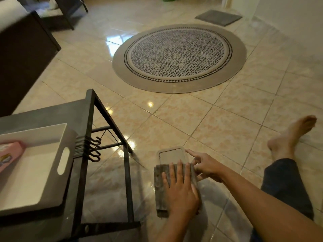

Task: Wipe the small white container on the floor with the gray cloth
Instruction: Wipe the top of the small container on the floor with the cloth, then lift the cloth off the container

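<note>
A small white container (172, 154) lies on the tiled floor, low in the middle of the view; only its far end shows. A folded gray cloth (160, 187) covers its near part. My left hand (181, 191) presses flat on the cloth, fingers spread. My right hand (205, 165) rests against the container's right side, forefinger stretched along its rim and the other fingers curled at the edge.
A dark metal stand (90, 130) with hooks stands to the left, carrying a white tray (43, 172) with a pink box (10, 154). A round patterned rug (178, 56) lies ahead, a gray mat (218, 17) beyond it. My bare foot (290, 137) and leg stretch out at right.
</note>
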`<state>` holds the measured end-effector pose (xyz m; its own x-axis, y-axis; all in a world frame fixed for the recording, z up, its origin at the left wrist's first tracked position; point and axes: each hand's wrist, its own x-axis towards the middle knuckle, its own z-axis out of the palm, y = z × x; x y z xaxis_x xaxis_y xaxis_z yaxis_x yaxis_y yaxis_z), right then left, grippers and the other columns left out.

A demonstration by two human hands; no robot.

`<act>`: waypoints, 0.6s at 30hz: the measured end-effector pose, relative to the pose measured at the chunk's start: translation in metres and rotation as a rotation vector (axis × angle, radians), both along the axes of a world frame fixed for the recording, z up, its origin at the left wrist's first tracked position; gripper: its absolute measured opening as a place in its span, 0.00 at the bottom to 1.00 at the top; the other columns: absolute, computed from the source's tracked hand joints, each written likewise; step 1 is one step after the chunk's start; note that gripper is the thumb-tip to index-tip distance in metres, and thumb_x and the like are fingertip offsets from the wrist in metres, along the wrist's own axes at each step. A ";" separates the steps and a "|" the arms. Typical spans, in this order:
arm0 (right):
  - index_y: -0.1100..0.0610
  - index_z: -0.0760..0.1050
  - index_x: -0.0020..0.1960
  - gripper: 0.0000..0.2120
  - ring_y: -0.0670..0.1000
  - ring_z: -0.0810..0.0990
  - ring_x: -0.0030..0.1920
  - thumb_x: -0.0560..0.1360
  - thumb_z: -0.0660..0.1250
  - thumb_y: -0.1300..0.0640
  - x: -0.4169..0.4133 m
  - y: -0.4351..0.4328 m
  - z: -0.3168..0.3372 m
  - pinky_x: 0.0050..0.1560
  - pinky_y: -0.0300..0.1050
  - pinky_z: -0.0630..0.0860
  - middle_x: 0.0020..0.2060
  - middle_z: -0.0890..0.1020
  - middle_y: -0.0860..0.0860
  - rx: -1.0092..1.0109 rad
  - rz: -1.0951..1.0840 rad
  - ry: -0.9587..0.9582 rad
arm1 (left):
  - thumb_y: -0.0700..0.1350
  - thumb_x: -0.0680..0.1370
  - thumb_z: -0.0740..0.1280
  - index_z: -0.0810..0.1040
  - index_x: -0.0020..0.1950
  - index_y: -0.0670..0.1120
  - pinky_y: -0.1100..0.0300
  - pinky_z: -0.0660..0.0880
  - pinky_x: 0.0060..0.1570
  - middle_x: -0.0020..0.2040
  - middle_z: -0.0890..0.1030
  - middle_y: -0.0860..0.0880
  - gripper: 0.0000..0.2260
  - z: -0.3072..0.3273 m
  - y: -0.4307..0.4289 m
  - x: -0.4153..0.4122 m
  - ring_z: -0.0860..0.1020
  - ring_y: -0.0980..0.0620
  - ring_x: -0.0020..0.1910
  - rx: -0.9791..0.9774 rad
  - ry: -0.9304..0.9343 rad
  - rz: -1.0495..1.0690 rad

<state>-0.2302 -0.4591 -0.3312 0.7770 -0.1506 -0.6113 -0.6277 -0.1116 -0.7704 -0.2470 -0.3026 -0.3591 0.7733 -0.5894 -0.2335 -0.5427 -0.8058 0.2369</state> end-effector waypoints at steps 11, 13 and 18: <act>0.46 0.56 0.78 0.38 0.53 0.80 0.38 0.76 0.62 0.72 -0.010 0.006 0.004 0.42 0.51 0.85 0.44 0.76 0.57 -0.054 -0.013 -0.029 | 0.63 0.76 0.46 0.32 0.76 0.55 0.37 0.38 0.73 0.77 0.30 0.50 0.35 0.020 -0.004 0.074 0.32 0.46 0.76 -0.228 0.051 0.239; 0.45 0.56 0.78 0.38 0.53 0.80 0.38 0.76 0.63 0.71 -0.011 0.003 0.003 0.43 0.53 0.85 0.44 0.77 0.57 -0.059 -0.011 -0.039 | 0.70 0.72 0.62 0.39 0.79 0.53 0.35 0.54 0.72 0.80 0.43 0.45 0.47 0.015 0.013 0.081 0.49 0.40 0.77 -0.354 0.259 0.590; 0.47 0.58 0.78 0.37 0.53 0.80 0.38 0.76 0.63 0.73 -0.008 -0.001 0.000 0.43 0.54 0.85 0.45 0.76 0.57 -0.057 -0.040 -0.036 | 0.53 0.72 0.75 0.77 0.59 0.42 0.56 0.80 0.39 0.49 0.84 0.43 0.21 0.030 0.062 0.074 0.84 0.46 0.45 -0.708 0.925 0.896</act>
<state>-0.2384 -0.4603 -0.3311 0.7911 -0.2160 -0.5723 -0.6043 -0.1312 -0.7859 -0.1725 -0.2407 -0.3287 0.6728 -0.2037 -0.7113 0.6265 -0.3546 0.6941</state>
